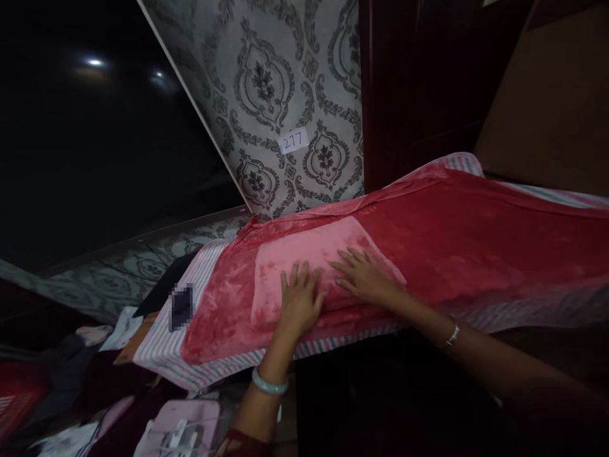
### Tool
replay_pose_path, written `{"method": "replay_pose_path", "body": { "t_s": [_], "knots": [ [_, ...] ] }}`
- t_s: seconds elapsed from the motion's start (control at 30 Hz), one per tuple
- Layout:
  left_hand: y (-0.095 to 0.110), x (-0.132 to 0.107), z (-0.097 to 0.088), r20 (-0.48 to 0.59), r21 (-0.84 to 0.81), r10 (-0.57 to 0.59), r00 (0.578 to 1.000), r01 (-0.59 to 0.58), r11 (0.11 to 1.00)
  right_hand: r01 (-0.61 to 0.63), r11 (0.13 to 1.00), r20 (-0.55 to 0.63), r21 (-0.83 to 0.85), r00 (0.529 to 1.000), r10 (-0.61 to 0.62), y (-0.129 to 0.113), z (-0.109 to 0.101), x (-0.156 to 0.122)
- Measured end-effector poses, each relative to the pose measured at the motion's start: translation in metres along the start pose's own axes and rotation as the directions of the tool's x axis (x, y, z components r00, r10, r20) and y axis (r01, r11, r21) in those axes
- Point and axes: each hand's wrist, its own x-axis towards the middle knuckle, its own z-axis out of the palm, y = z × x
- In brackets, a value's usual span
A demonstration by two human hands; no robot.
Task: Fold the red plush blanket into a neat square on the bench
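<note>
A folded pink plush cloth (304, 254) lies flat on a larger red plush blanket (428, 235). My left hand (299, 299) rests on the near part of the pink cloth, fingers spread and palm down. To its right, my right hand (365, 278) lies flat on the same cloth with its fingers apart. Neither hand grips anything. Beneath the red blanket, a striped cloth (202, 273) shows along the left end and the near edge.
A blurred-out dark rectangle (181, 306) lies on the striped cloth at the left. Patterned wallpaper (264, 89) with a paper label (293, 140) reading 277 stands behind. A large black screen (95, 139) is at the left. A pink case-like item (185, 419) sits below.
</note>
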Motion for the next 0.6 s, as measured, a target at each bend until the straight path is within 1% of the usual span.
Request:
{"method": "replay_pose_path", "body": {
  "t_s": [0.07, 0.13, 0.2, 0.27, 0.37, 0.47, 0.53, 0.6],
  "knots": [
    [0.011, -0.006, 0.015, 0.039, 0.008, 0.072, 0.997, -0.072, 0.997, -0.006, 1.0, 0.009, -0.007, 1.0, 0.006, -0.001, 0.006, -0.012],
    [0.016, -0.009, 0.031, 0.061, 0.011, 0.08, 0.995, -0.08, 0.997, -0.015, 1.0, 0.013, -0.018, 1.0, 0.015, -0.001, 0.014, -0.019],
    [0.016, -0.009, 0.044, 0.049, 0.019, 0.07, 0.996, -0.071, 0.997, -0.018, 0.999, -0.003, -0.026, 1.0, 0.018, -0.001, 0.02, -0.021],
    [0.014, -0.009, 0.05, 0.02, 0.02, 0.074, 0.997, -0.074, 0.997, -0.02, 0.999, -0.036, -0.027, 0.999, 0.019, -0.002, 0.025, -0.02],
    [0.013, -0.008, 0.052, -0.05, -0.001, 0.098, 0.994, -0.098, 0.995, -0.015, 1.0, -0.103, -0.017, 0.995, 0.013, -0.005, 0.03, -0.018],
    [0.011, -0.009, 0.048, -0.101, -0.063, 0.104, 0.989, -0.111, 0.992, 0.013, 1.0, -0.15, 0.008, 0.989, -0.012, -0.004, 0.032, -0.018],
    [0.004, -0.011, 0.042, -0.101, -0.154, 0.117, 0.988, -0.132, 0.979, 0.039, 0.998, -0.177, 0.05, 0.984, -0.029, 0.003, 0.03, -0.02],
    [-0.011, -0.015, 0.035, -0.133, -0.274, 0.093, 0.987, -0.127, 0.953, 0.033, 0.993, -0.243, 0.109, 0.97, -0.005, 0.018, 0.025, -0.023]
  ]
}}
